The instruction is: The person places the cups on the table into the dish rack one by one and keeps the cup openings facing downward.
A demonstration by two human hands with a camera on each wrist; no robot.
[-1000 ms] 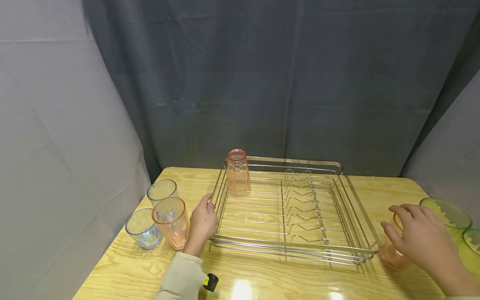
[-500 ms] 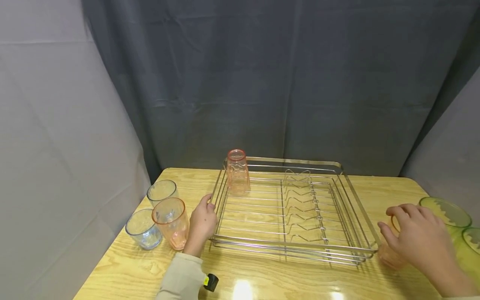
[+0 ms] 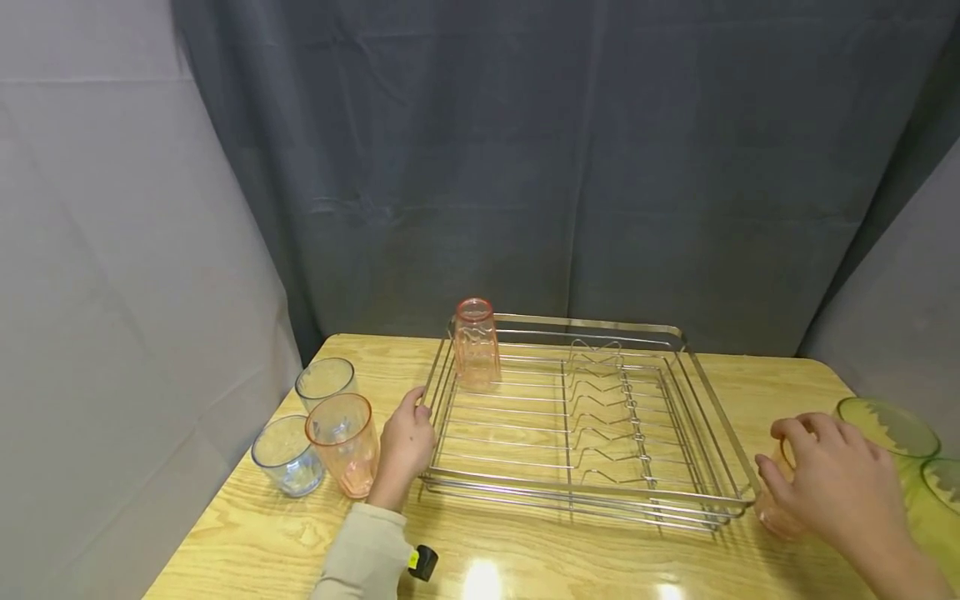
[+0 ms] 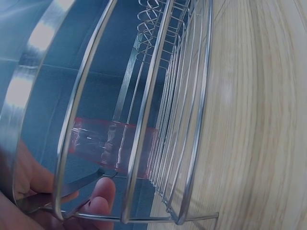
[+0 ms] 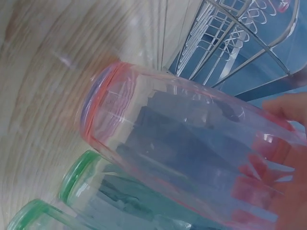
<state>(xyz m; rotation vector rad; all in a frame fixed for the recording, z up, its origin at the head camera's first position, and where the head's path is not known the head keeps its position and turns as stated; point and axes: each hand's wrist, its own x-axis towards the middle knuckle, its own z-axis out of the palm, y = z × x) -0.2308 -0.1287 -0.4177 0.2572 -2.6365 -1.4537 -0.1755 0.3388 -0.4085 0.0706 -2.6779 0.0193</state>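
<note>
My left hand point(image 3: 406, 442) grips the left rim of a metal wire dish rack point(image 3: 592, 489); in the left wrist view, fingers point(image 4: 102, 194) curl around the rack's end. At the right, my right hand point(image 3: 836, 479) holds a tall orange-pink drinking glass point(image 3: 780, 512) near its rim. The right wrist view has that glass point(image 5: 177, 134) with its base close to the table and fingers around the upper end. Another orange-pink glass point(image 3: 477, 354) stands upside down in the rack's back left corner.
Left of the rack stand two blue glasses point(image 3: 292, 475) and an upright orange glass point(image 3: 352, 458). Two green glasses point(image 3: 926, 508) are close beside my right hand, at the table's right side. A dark curtain point(image 3: 525, 167) hangs behind the wooden table point(image 3: 570, 567).
My right hand has shifted slightly left with the orange-pink glass. The left hand and the rack stay where they were.
</note>
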